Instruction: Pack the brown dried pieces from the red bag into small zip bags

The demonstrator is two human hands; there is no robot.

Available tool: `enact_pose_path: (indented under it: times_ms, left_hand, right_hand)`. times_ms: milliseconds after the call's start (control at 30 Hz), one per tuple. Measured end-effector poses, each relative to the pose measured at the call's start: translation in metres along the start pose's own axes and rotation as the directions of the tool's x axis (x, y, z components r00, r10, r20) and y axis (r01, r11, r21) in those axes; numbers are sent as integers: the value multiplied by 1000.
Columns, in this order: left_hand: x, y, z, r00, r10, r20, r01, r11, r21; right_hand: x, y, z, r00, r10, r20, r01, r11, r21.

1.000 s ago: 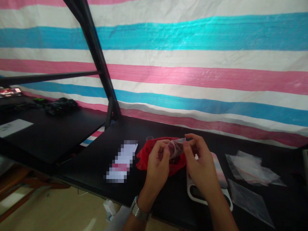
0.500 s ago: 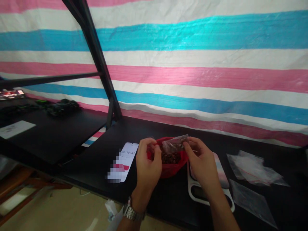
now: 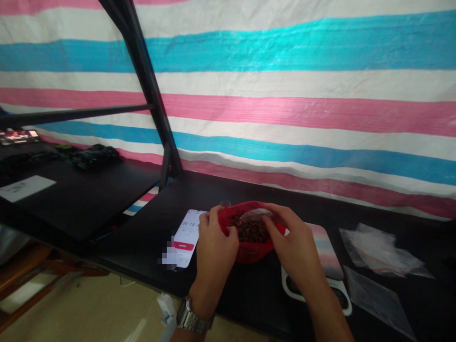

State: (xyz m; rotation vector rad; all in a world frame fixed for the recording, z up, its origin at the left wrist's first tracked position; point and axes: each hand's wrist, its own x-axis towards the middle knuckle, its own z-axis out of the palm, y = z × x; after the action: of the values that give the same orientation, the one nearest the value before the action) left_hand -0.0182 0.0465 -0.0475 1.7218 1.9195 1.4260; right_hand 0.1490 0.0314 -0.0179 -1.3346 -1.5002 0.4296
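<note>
A red bag (image 3: 251,254) stands with its mouth wide, holding many small brown pieces (image 3: 249,231). My left hand (image 3: 218,242) is closed on the bag's left rim, thumb toward the inside. At the right rim, my right hand (image 3: 294,240) pinches a small clear plastic bag (image 3: 255,213), which lies low in the mouth over the brown pieces. Some of the right fingers are hidden behind the rim. Below and partly behind the right forearm sits a white kitchen scale (image 3: 326,251) with a pastel striped top.
A phone (image 3: 184,244) showing a running timer lies left of the red bag. Several clear zip bags (image 3: 381,249) are spread right of the scale, a single flat one (image 3: 379,299) nearer. A small clear round cup (image 3: 225,204) stands behind the left hand. A black metal frame (image 3: 153,104) rises at left.
The clear plastic bag has gone down from above the rim into the red bag's mouth. The red bag's rim is pulled wider and higher on the right. The view has shifted slightly.
</note>
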Motion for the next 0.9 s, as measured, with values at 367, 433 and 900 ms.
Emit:
enact_pose_path:
  times_ms: [367, 433, 900]
  left_hand:
    - [5, -3, 3, 978, -21, -208, -59, 927, -370]
    - [3, -1, 1, 965, 56, -256, -124, 959, -257]
    - [-4, 5, -1, 933, 359, -6, -359, 933, 25]
  right_hand:
    - [-2, -12, 4, 991, 57, -120, -47, 995, 88]
    - [-2, -13, 5, 993, 59, -104, -48, 993, 107]
    - [-5, -18, 13, 992, 83, -91, -60, 972, 225]
